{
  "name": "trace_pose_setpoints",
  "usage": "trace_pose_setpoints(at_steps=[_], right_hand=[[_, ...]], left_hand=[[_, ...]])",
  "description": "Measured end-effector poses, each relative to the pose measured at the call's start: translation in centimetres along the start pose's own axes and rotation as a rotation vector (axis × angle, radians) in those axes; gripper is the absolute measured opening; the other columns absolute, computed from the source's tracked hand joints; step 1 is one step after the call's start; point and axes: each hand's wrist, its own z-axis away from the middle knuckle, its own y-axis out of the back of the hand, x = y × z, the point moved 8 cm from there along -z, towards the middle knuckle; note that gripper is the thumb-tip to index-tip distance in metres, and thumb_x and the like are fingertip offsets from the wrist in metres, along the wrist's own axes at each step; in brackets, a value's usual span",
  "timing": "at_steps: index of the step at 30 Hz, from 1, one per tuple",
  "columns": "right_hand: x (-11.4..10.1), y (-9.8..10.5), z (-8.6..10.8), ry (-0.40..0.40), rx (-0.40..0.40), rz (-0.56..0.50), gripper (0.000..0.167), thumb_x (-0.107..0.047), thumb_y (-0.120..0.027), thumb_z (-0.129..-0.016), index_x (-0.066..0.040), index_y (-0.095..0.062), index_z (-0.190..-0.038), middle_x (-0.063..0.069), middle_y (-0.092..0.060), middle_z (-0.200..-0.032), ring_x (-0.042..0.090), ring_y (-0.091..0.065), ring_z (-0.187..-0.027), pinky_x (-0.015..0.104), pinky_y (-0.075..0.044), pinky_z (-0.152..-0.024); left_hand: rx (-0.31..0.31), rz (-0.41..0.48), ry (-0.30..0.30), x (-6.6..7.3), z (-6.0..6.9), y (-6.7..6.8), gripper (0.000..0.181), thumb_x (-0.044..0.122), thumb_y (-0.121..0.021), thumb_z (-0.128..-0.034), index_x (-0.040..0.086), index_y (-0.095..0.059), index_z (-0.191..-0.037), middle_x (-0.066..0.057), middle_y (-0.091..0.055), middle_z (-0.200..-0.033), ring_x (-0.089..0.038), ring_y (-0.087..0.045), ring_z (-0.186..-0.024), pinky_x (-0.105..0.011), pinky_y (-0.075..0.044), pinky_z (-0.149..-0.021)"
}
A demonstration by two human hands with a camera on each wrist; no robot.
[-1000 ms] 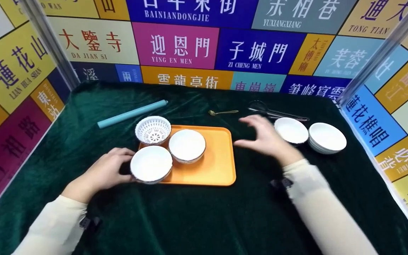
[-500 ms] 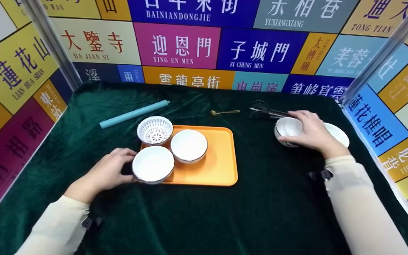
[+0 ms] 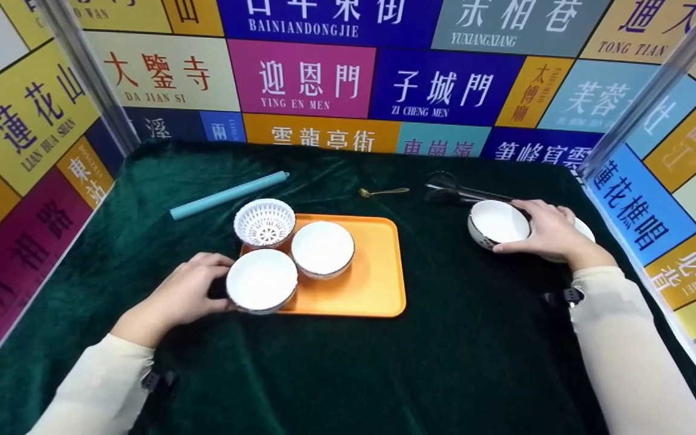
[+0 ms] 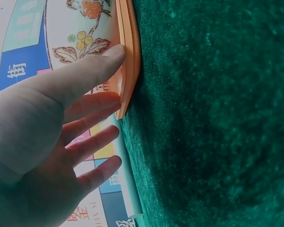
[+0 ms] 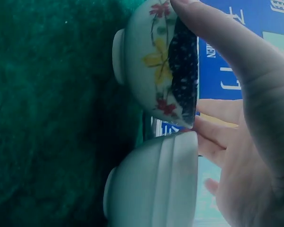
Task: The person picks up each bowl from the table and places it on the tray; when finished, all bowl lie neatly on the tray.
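In the head view, my left hand rests at the left end of the orange tray, beside a white bowl. Its thumb touches the tray's rim in the left wrist view, with the other fingers fairly straight. My right hand spans the right side of a flower-patterned bowl, thumb at the near rim and fingers at the far side. Close by, a ridged white bowl stands partly hidden behind that hand. A second white bowl and a blue-patterned bowl are also on the tray.
Behind the tray lie a light-blue rod and a small gold spoon. A dark-handled utensil, partly hidden, lies behind the right-hand bowls. Dark green cloth covers the table; lettered panels stand around it.
My right hand has moved right, from beside the tray to the flower-patterned bowl, and its fingers now sit around that bowl's right rim. The left hand stays at the tray.
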Motion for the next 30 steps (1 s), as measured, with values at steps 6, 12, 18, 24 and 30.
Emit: trace_pose_setpoints(at_steps=[6,12,18,24,30], right_hand=[[0.4,-0.1,0.0,0.017,0.014,-0.011,0.119,-0.07,-0.085,-0.068,-0.004,-0.039,-0.156,0.025,-0.044,-0.155,0.047,-0.036,-0.143,0.076,0.002,-0.117],[0.6,0.0,-0.2,-0.001,0.019,-0.027,0.115,-0.069,-0.086,-0.067,-0.005,-0.044,-0.154,0.024,-0.047,-0.154,0.045,-0.038,-0.143,0.077,0.004,-0.117],[0.5,0.0,-0.3,-0.03,0.043,-0.092,0.113,-0.066,-0.089,-0.066,-0.007,-0.047,-0.152,0.024,-0.048,-0.152,0.045,-0.04,-0.142,0.076,0.008,-0.118],[0.4,-0.1,-0.2,-0.042,0.091,-0.148,0.112,-0.064,-0.09,-0.066,-0.005,-0.047,-0.151,0.025,-0.048,-0.151,0.044,-0.041,-0.141,0.072,0.011,-0.12],[-1.4,-0.1,-0.4,0.028,0.195,-0.202,0.11,-0.056,-0.096,-0.063,-0.005,-0.05,-0.149,0.022,-0.052,-0.148,0.041,-0.043,-0.135,0.066,-0.005,-0.12]], left_hand=[[0.003,-0.016,-0.009,0.1,-0.1,0.0,0.052,0.029,-0.086,-0.0838,0.002,-0.072,-0.126,-0.013,-0.064,-0.138,-0.037,-0.051,-0.136,-0.064,-0.043,-0.109],[-0.001,-0.006,0.0,0.0,-0.2,0.1,0.052,0.029,-0.086,-0.0841,0.002,-0.072,-0.127,-0.013,-0.064,-0.139,-0.037,-0.05,-0.136,-0.064,-0.042,-0.11],[0.008,0.0,-0.011,0.0,0.0,0.0,0.052,0.032,-0.086,-0.0833,0.003,-0.073,-0.125,-0.012,-0.065,-0.137,-0.036,-0.051,-0.136,-0.064,-0.043,-0.11],[0.003,-0.004,-0.022,0.1,-0.2,0.1,0.052,0.031,-0.086,-0.0837,0.002,-0.073,-0.125,-0.013,-0.064,-0.138,-0.036,-0.052,-0.135,-0.063,-0.043,-0.11],[0.004,-0.006,-0.02,0.0,-0.1,0.1,0.052,0.032,-0.086,-0.0835,0.002,-0.073,-0.125,-0.013,-0.064,-0.138,-0.037,-0.051,-0.136,-0.064,-0.042,-0.11]])
